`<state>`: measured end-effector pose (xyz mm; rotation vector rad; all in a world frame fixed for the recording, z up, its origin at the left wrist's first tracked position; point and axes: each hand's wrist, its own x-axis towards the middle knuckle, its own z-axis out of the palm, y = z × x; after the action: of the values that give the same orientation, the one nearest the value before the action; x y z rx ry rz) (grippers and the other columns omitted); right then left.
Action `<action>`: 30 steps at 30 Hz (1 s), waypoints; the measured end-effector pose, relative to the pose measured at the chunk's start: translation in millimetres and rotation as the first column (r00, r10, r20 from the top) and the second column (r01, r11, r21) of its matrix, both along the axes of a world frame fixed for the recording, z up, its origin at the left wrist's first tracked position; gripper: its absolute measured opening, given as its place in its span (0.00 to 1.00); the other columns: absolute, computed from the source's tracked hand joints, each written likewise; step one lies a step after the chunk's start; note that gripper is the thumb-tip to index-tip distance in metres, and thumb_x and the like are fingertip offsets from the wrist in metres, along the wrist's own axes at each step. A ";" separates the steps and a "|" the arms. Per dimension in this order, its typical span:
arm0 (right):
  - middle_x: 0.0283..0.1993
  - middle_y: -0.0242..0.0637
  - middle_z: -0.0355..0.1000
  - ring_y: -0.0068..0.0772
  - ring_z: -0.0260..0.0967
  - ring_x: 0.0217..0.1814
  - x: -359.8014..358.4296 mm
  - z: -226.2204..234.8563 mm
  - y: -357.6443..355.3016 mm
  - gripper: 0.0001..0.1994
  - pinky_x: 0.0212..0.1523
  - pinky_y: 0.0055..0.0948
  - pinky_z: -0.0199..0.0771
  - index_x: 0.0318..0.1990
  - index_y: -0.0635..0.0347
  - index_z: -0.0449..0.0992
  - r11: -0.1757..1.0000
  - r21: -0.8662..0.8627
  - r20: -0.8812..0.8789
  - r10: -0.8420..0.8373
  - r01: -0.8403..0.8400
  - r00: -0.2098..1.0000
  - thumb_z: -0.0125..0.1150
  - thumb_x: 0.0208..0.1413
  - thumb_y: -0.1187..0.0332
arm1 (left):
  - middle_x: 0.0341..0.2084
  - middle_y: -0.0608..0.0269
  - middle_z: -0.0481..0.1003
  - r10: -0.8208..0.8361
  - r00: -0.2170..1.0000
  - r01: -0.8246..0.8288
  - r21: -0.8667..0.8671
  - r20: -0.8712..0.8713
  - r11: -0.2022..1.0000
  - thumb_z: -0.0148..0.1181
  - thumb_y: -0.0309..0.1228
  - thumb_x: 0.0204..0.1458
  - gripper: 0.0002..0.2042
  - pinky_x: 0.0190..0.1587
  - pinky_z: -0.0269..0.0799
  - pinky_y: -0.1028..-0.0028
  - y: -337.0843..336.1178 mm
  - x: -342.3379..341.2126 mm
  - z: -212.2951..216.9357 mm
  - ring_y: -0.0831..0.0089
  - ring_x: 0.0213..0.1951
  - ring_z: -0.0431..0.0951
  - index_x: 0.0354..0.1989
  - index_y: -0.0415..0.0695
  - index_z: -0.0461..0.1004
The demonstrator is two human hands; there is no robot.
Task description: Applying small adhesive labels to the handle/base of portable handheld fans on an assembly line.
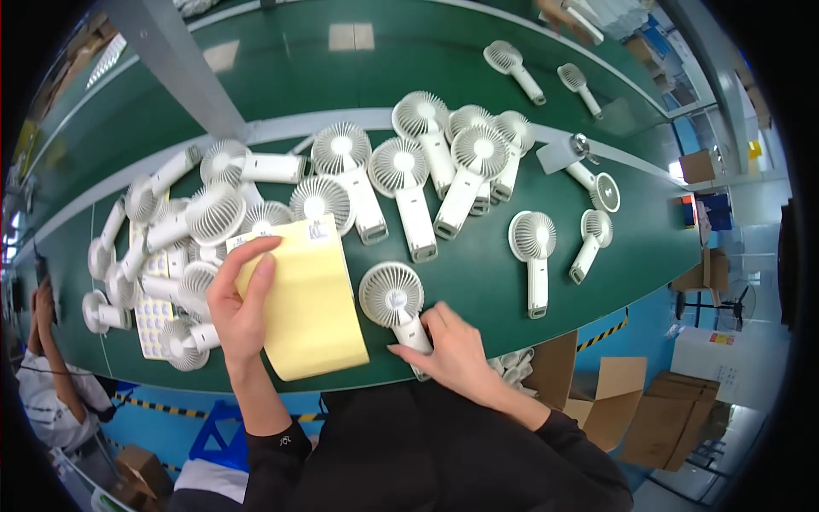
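Note:
My left hand [240,311] grips the left edge of a yellow label sheet [313,311], its thumb lying on the face near the upper corner. A few small printed stickers sit along the sheet's top edge; the rest of the face is plain yellow. Close to the table's front edge lies a white handheld fan [392,292], its round grille pointing away from me. My right hand [450,348] is closed about that fan's handle, with thumb and fingers on either side. A small printed mark shows at the centre of its grille.
Many white handheld fans [414,213] lie across the green table [478,282], heaped at the left over a sheet of round stickers [155,328]. A clear pump bottle [563,154] stands at the right. Cardboard boxes [618,384] are below right. Another person [51,392] is far left.

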<state>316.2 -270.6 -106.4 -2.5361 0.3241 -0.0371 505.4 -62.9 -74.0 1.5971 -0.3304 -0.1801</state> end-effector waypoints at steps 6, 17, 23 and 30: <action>0.24 0.31 0.69 0.20 0.66 0.17 46.1 58.0 -39.6 0.17 0.16 0.24 0.66 0.41 0.60 0.65 0.776 0.584 -0.297 -0.071 0.240 0.952 0.66 0.56 0.62 | 0.45 0.65 0.75 0.096 0.990 -0.123 -0.301 -0.104 0.946 0.56 0.26 0.59 0.12 0.49 0.68 0.79 -15.3 33.0 7.0 0.80 0.45 0.73 0.50 0.39 0.76; 0.24 0.29 0.67 0.19 0.62 0.18 313.3 34.6 -105.7 0.13 0.19 0.22 0.64 0.36 0.59 0.70 0.544 0.821 -0.186 -0.030 0.172 0.982 0.58 0.61 0.58 | 0.40 0.67 0.77 -0.180 0.952 0.104 -0.290 -0.249 0.951 0.57 0.30 0.59 0.12 0.43 0.72 0.81 -36.3 25.6 -15.2 0.81 0.39 0.76 0.50 0.42 0.76; 0.25 0.31 0.68 0.22 0.67 0.21 376.2 13.1 -76.1 0.13 0.21 0.22 0.67 0.37 0.59 0.71 0.661 0.744 -0.152 0.025 0.098 0.988 0.59 0.60 0.58 | 0.43 0.66 0.76 -0.210 0.961 0.167 -0.231 -0.179 0.959 0.56 0.31 0.60 0.12 0.46 0.71 0.80 -37.5 22.3 -19.1 0.80 0.42 0.75 0.49 0.40 0.76; 0.37 0.42 0.75 0.40 0.74 0.38 424.7 -15.8 -92.3 0.21 0.41 0.37 0.75 0.49 0.65 0.74 0.668 0.733 0.070 -0.261 0.128 0.963 0.61 0.58 0.56 | 0.40 0.66 0.76 -0.237 0.951 0.182 -0.262 -0.200 0.948 0.56 0.31 0.60 0.12 0.45 0.71 0.80 -47.2 29.6 -16.3 0.81 0.41 0.76 0.49 0.42 0.76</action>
<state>740.9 -363.0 -122.2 -1.6766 0.4392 -0.1733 535.0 -110.1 -90.3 1.2833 -0.3298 -0.4689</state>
